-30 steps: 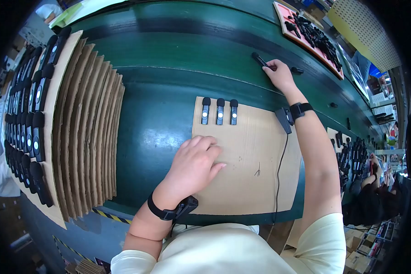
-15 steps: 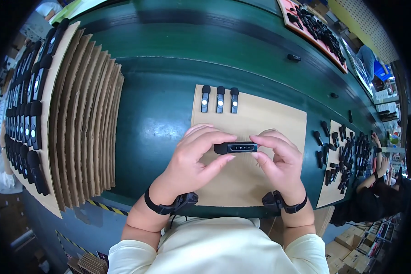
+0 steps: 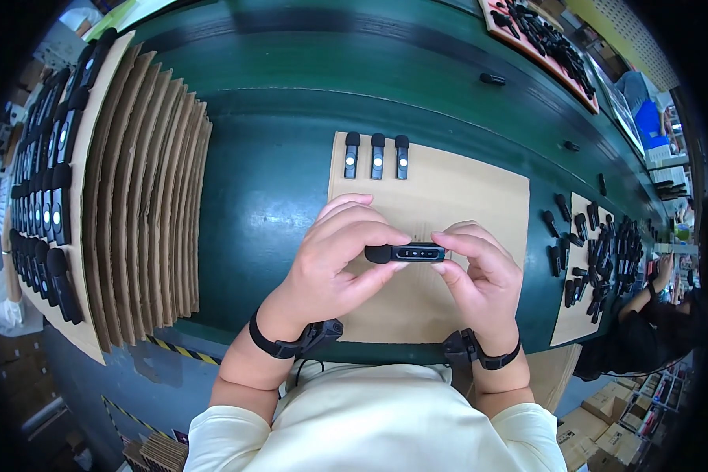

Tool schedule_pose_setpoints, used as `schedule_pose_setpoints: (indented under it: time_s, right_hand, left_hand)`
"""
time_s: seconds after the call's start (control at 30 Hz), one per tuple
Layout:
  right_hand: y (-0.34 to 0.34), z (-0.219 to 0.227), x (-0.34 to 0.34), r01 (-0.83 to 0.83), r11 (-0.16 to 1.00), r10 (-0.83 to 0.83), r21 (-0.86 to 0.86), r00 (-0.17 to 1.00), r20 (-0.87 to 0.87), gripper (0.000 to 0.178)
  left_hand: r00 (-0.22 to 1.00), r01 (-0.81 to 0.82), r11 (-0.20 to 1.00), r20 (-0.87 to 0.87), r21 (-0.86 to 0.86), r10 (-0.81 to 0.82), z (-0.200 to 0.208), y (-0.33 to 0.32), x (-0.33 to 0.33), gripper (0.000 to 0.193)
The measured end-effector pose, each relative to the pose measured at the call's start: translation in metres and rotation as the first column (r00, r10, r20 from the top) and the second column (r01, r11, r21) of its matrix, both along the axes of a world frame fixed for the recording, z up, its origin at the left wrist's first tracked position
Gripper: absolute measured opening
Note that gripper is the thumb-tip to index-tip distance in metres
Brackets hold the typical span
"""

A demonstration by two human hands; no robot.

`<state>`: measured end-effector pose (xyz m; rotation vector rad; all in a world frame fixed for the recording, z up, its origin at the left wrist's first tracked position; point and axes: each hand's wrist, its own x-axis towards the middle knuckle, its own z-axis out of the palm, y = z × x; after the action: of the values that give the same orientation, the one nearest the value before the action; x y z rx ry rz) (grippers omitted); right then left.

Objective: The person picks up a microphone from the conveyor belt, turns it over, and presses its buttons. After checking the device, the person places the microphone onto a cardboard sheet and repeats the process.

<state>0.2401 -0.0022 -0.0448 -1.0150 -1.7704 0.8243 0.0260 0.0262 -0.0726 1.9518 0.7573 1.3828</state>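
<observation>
While both hands' grips are pinching it, the black foam-tipped mic point(image 3: 418, 253) lies level between them, foam end toward the left grip point(image 3: 330, 252), bare end toward the right grip point(image 3: 484, 267). Each grip has thumb on the near edge & index finger on the far edge; the face w/ small marks is turned up. Mic is held above the near half of a cardboard sheet point(image 3: 480, 177).

Chg: 1 s ago the right hand was out over the desk point(image 3: 267, 181), holding a mic (prob. same one) alone, the left w/ nothing in it by the sheet. Now both grips are on one piece; vs 0.5 s ago hardly any diff. Judging by that, work has gone from one-handed carrying to two-handed handling, & neither hand is free.

Just ahead of the left grip & a bit right, three upright-set mics point(image 3: 377, 156) lie in a row along the sheet's far edge, foam ends away from the person; count same as 1 s ago, so the held one isn't added yet.

Farther out: left of the left grip, a stack of cardboard point(image 3: 145, 204), its top layer bearing rows of similar mics point(image 3: 59, 283). Well ahead of the right grip, a lone black piece point(image 3: 492, 79); beyond it, a pinkish tray point(image 3: 539, 64) w/ a heap of small black parts. Right of the right grip, a loose pile of mics point(image 3: 625, 252), partly on another cardboard, & past that a co-worker's arm point(image 3: 659, 277).
</observation>
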Motion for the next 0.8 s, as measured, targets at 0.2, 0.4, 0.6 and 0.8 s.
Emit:
schedule_pose_setpoints:
  time_s: [0.2,0.4,0.6,0.8]
  right_hand:
    - [-0.001,0.000,-0.002,-0.012,1.000,0.012,0.006,1.000,-0.005,0.025]
    - [0.001,-0.007,-0.003,-0.060,0.998,0.061,0.025,0.998,-0.035,0.020]
    - [0.001,-0.008,-0.004,-0.067,0.995,0.056,-0.072,0.988,-0.147,0.020]
    - [0.009,0.002,-0.006,-0.099,0.991,0.093,0.091,0.993,0.070,0.024]
  left_hand:
    - [1.000,0.008,0.999,0.000,-0.048,-0.008,0.006,-0.002,0.000,0.031]
    - [0.997,0.050,0.998,-0.049,-0.034,-0.052,0.001,-0.001,0.001,0.029]
    - [0.995,0.087,0.995,-0.048,-0.045,-0.089,-0.002,0.002,0.001,0.031]
    - [0.996,0.043,0.996,-0.069,-0.075,-0.048,-0.003,0.003,0.007,0.028]
